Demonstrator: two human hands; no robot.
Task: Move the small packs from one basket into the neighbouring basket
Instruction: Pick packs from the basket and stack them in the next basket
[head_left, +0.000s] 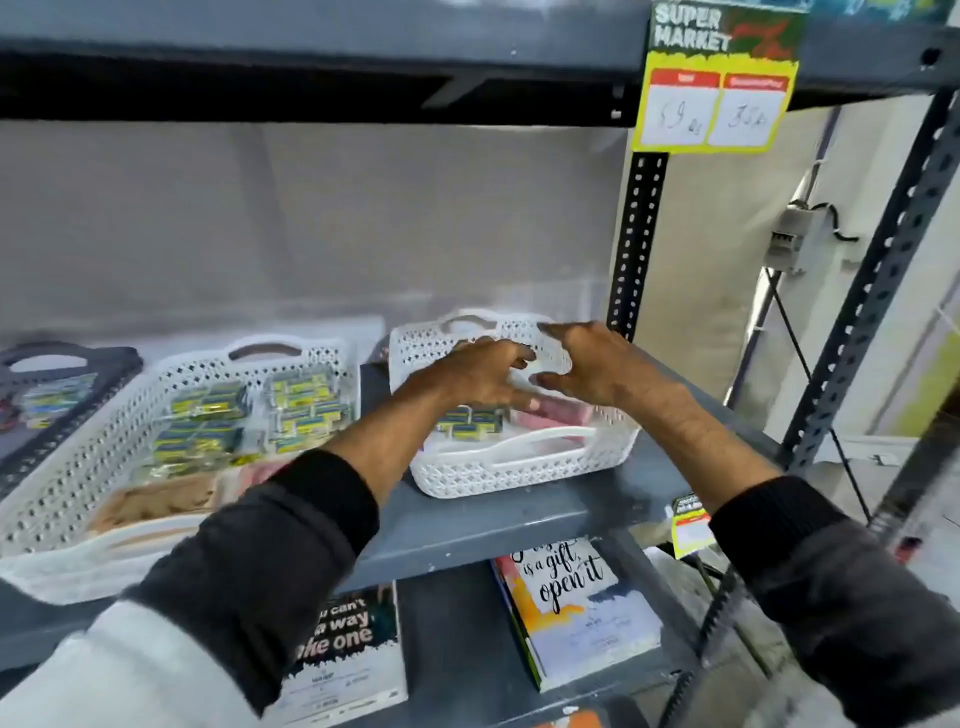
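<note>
A grey metal shelf (498, 514) carries two white perforated baskets side by side: the larger left basket (67, 467), its long axis running from the near left towards the back right, holds most of the yellow-and-blue small packs (306, 405) lying flat. The smaller right basket (519, 467) holds one such pack (470, 420) beside pink packets (558, 410). Over it the left hand (478, 376) and right hand (592, 366) hover with fingers loosely spread, gripping nothing that shows.
</note>
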